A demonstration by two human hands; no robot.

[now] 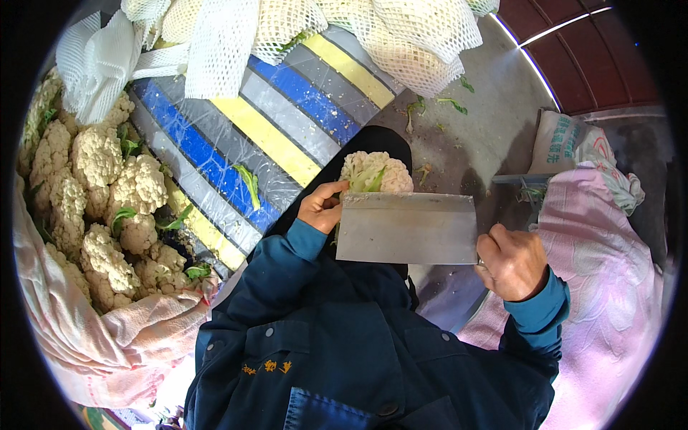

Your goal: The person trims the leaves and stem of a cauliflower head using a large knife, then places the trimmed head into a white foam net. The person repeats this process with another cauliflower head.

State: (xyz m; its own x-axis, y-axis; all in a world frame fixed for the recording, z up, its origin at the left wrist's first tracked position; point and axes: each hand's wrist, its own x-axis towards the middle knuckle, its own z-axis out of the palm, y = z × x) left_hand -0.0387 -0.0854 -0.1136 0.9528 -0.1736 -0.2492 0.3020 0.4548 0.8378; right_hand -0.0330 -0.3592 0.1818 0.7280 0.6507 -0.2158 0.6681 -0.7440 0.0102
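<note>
My right hand [510,263] is closed around the handle of a wide cleaver [407,230], its broad blade lying flat to the view across my lap. Behind the blade's upper edge shows a cauliflower head [379,171] with green leaf stubs. My left hand [323,207] grips this head at its left side, thumb and fingers pinched near the stem end. The blade hides the lower part of the cauliflower, and I cannot tell whether the edge touches it.
Several cauliflowers [137,183] are heaped at left inside a pink cloth [140,328]. Foam-netted heads [408,37] line the far side of a striped surface [269,115] bearing a loose leaf [249,185]. Leaf scraps [454,105] litter the floor. Another pink cloth [596,258] and a printed sack [564,142] are at right.
</note>
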